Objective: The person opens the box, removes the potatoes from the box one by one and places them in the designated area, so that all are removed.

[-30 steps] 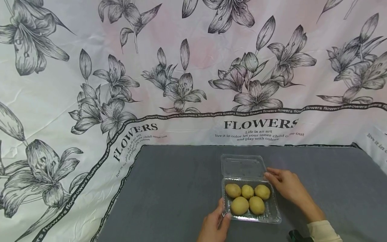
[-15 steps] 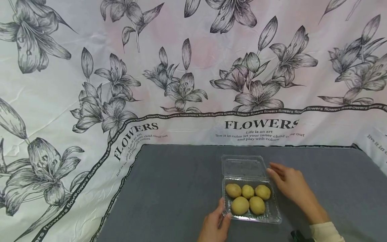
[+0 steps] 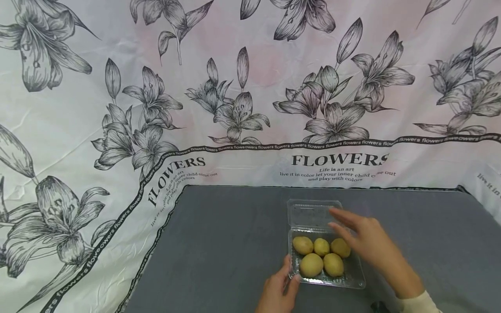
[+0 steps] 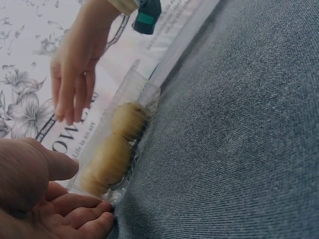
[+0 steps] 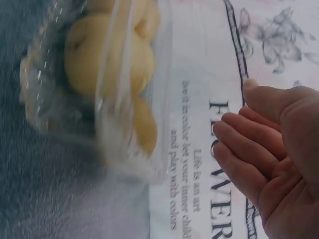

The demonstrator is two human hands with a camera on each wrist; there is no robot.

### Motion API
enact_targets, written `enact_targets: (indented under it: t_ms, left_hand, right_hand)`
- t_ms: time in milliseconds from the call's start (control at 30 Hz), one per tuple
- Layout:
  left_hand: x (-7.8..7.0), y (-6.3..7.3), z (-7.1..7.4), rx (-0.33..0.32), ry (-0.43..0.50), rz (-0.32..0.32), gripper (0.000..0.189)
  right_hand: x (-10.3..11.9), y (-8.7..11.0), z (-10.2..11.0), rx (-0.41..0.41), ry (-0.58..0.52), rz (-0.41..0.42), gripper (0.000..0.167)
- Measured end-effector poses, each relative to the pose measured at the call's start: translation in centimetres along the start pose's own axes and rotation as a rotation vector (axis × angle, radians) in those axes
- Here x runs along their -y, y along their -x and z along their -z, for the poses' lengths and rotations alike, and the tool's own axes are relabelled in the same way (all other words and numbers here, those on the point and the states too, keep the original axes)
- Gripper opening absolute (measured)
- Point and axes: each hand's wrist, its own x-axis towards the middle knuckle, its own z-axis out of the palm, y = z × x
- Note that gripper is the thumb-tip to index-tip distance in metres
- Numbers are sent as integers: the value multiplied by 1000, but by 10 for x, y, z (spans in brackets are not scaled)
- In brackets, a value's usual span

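Note:
A clear plastic clamshell container (image 3: 355, 278) lies on the grey tabletop with its lid (image 3: 307, 214) folded back on the far side. Several rounded yellow-brown fruits or vegetables (image 3: 312, 265) sit in it in two rows; their exact kind is unclear. My left hand (image 3: 275, 291) holds the near left corner, thumb (image 4: 62, 167) at the rim and fingers by the lower edge in the left wrist view. Above the container's right side hovers my right hand (image 3: 373, 243), fingers extended and palm bare, overlapping the lid and one yellow-brown piece in the head view.
Grey textured cloth (image 3: 219, 243) covers the tabletop around the container. Behind and to the left hangs a white curtain (image 3: 242, 165) printed with lilies and lettering. A dark device with a green patch (image 4: 145, 19) sits at the right wrist.
My right hand first drew slightly away from the lid's right edge, then moved left over the container. My left hand and the container stay in place.

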Motion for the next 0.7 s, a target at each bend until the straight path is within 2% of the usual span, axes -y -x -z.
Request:
enact_targets:
  t_ms: [167,433,700]
  left_hand:
    - [-1,0,1,17,-8,5,62]
    - [-3,-3,1,44,6,54,64]
    - [-4,-2,2,32,-20,8,63]
  right_hand:
    - [12,3,-8,28,9,74,47]
    - [24,3,-24,153,-18,122,46]
    - [26,4,-39,198,-7,191,42]
